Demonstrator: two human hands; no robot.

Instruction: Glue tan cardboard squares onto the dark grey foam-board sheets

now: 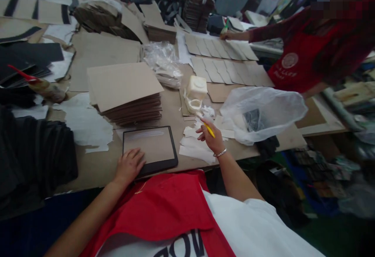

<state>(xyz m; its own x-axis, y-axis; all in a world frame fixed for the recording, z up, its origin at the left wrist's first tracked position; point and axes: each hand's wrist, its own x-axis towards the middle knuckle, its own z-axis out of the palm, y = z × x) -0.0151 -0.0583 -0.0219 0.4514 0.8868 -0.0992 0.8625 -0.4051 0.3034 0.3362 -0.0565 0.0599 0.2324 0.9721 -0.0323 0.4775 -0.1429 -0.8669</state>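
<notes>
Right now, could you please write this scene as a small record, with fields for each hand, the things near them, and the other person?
Left: the left hand lies flat on a corner of the black-edged board.
Right: the right hand grips a yellow-handled brush above white paper scraps.
Nearby: white pot, cardboard stack, clear plastic bag.
Other person: a co-worker's hand touches rows of cardboard pieces on the far side.
</notes>
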